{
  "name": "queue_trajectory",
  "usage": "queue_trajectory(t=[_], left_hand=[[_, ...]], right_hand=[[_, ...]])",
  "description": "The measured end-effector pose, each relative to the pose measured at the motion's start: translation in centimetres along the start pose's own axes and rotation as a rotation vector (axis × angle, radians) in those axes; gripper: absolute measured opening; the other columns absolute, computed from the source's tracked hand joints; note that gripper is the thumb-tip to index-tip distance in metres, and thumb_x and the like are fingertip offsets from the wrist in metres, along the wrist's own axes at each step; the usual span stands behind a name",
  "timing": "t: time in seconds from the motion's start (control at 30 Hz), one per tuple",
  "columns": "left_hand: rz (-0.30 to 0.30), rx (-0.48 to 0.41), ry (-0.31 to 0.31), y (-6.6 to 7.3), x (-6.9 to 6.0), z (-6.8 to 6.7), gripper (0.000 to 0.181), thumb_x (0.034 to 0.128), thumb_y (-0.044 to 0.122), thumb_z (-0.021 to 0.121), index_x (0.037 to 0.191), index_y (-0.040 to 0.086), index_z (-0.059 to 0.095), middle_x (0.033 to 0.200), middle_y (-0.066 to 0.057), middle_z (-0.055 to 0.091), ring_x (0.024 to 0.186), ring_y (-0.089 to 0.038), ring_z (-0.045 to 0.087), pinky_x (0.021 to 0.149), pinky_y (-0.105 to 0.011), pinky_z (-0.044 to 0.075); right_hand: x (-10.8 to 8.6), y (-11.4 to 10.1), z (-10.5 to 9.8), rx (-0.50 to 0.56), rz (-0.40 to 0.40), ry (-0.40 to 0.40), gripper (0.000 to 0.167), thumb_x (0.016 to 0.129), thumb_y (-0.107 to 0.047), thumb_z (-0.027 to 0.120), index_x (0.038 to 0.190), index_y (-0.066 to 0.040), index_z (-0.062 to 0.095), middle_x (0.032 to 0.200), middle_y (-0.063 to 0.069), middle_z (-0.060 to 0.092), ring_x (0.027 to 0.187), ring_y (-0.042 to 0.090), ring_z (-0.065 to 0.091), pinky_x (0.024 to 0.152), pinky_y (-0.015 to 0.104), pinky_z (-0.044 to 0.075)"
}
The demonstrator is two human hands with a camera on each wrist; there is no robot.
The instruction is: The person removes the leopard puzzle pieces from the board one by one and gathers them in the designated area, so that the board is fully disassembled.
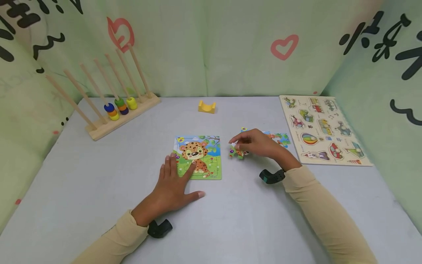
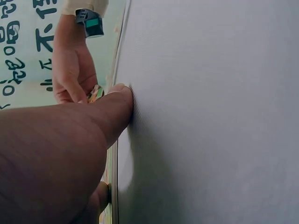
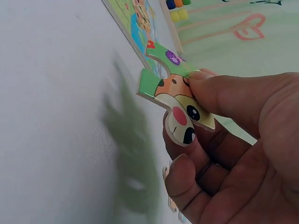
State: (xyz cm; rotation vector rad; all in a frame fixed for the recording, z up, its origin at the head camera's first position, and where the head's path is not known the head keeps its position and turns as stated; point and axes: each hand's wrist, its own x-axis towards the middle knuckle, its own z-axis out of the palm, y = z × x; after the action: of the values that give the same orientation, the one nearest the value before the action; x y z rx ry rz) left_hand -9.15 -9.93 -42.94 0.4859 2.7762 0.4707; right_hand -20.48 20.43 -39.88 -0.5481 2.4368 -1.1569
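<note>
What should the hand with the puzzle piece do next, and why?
Perhaps the right hand should move the piece left, over the board. It already pinches the piece just right of the board, and the left hand has fingers resting on the board, which might steady it.

Black Chinese characters (image 1: 388, 42) on the green curtain (image 1: 237, 73) — wording hard to read — plus red heart outlines (image 1: 284, 57)

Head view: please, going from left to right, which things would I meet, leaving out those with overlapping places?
Wooden peg stand → leopard puzzle → held puzzle piece → large picture board.
</note>
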Motion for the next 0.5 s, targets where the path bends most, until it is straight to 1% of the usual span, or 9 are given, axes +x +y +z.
queue_trajectory(t=[0.2, 0.37, 0.5], left_hand=[[-0.003, -0.012, -0.001, 0.0, 0.1, 0.0, 0.092, 0.0837, 0.068, 0.059, 0.155, 0.021, 0.026, 0.154, -0.034, -0.011, 0.14, -0.05, -0.015, 0.111, -0.06, 0.003], [-0.009, -0.001, -0.001, 0.0, 0.1, 0.0, 0.093, 0.0831, 0.069, 0.059, 0.156, 0.022, 0.025, 0.154, -0.034, -0.012, 0.14, -0.05, -0.015, 0.111, -0.06, 0.003], [-0.007, -0.005, 0.002, 0.0, 0.1, 0.0, 0.093, 0.0829, 0.069, 0.059, 0.156, 0.022, 0.025, 0.154, -0.034, -0.012, 0.14, -0.05, -0.015, 0.112, -0.059, 0.003]], right_hand=[[-0.8, 1.1, -0.6, 0.022, 0.029, -0.035, 0.022, 0.095, -0.006, 0.061, 0.115, -0.003, 0.069, 0.078, 0.004, 0.064, 0.071, 0.02, 0.054, 0.061, 0.03, 0.042], [-1.2, 1.4, -0.9, 0.012, 0.035, -0.055, 0.02, 0.095, -0.006, 0.061, 0.113, 0.0, 0.067, 0.079, 0.004, 0.064, 0.071, 0.018, 0.054, 0.064, 0.031, 0.045], [-1.5, 1.5, -0.9, 0.001, 0.034, -0.055, 0.018, 0.094, -0.006, 0.062, 0.111, 0.001, 0.067, 0.08, 0.004, 0.065, 0.071, 0.017, 0.055, 0.065, 0.03, 0.045]])
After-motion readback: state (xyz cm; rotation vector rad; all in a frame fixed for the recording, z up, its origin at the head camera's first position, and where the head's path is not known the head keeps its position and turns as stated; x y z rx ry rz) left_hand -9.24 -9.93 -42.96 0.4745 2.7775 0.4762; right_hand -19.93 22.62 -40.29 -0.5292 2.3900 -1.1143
